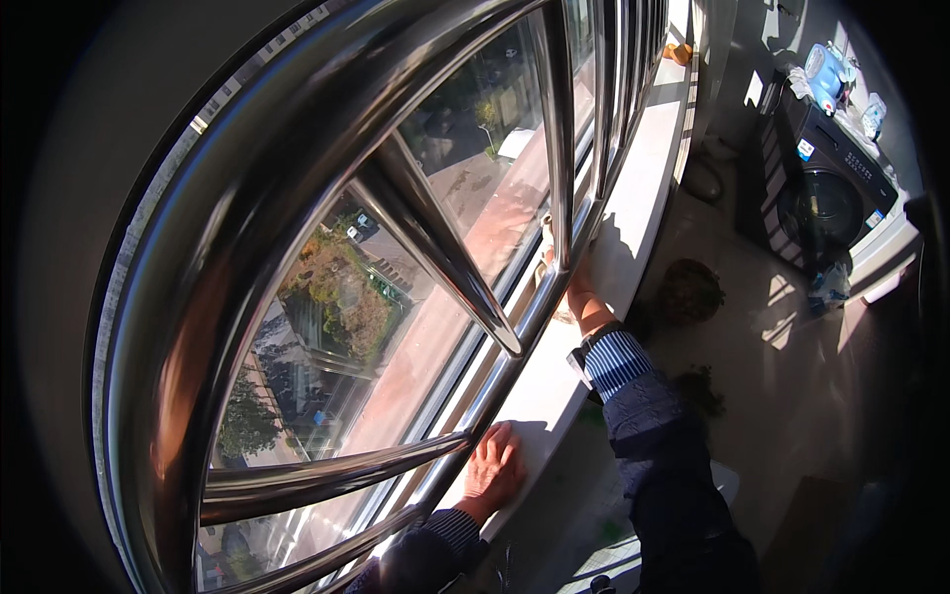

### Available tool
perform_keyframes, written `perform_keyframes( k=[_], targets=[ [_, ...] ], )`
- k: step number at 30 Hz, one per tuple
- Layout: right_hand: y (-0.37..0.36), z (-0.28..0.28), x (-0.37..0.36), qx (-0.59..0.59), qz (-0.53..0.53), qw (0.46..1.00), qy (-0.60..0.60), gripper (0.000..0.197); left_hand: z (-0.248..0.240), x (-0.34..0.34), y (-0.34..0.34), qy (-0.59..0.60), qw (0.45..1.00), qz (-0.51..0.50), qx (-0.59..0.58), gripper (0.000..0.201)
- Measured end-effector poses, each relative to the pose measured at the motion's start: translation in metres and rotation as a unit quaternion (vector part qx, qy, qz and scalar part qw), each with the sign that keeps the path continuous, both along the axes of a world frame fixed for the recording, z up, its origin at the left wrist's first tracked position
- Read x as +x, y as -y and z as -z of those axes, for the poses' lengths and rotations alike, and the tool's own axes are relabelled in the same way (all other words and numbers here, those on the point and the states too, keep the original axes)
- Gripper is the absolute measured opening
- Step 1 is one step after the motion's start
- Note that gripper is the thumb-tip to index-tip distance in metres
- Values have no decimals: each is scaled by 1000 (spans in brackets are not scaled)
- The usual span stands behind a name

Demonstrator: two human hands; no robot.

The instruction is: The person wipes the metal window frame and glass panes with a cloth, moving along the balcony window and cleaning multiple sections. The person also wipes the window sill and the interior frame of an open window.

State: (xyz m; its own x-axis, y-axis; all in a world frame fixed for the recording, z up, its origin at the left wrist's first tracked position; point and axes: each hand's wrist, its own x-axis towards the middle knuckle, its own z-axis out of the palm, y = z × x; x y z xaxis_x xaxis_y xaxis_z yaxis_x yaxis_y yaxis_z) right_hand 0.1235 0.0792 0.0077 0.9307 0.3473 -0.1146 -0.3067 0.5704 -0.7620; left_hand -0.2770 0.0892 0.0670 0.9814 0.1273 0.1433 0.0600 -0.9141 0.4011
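Hands well apart, both down at the window guard's lower rail. Left hand sits back-up on the white sill, fingers bent, right beside the rail; can't tell if they bear on the metal. Right hand is farther along, partly hidden by the rail — can't tell whether its fingers are clamped on anything. Pale item shows just beyond it, between the metal and the glass; too small and covered to name for sure, looks cloth-like.

Handling, my read: rail and bars are polished metal tube. Stiff, fixed to the frame, won't give. Shiny face is likely slick, worse if wet. Best hold is a full wrap on a straight run between bar joints, thumb opposed. Sill looks hard and flat, fine for bracing a palm. Glass is the fragile part — flat, light pressure only, nothing hard knocked against it. Pale item, if cloth: light, limp, easy to drop in that gap. Take it bunched in the middle, not by a loose edge. Watch on the right wrist could scrape the metal.
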Motion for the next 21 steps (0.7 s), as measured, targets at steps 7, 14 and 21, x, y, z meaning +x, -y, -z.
perform_keyframes(
  k=[7,14,21],
  targets=[
    [10,-2,-166,-239,-62,939,239,39,-1,0,1,4,1000,-3,24,49],
    [47,-37,-133,-396,108,784,465,26,-7,1,3,14,999,-17,-34,43],
    [1,2,-151,-315,-15,898,306,44,-3,-1,1,34,999,-13,21,38]
  ],
)
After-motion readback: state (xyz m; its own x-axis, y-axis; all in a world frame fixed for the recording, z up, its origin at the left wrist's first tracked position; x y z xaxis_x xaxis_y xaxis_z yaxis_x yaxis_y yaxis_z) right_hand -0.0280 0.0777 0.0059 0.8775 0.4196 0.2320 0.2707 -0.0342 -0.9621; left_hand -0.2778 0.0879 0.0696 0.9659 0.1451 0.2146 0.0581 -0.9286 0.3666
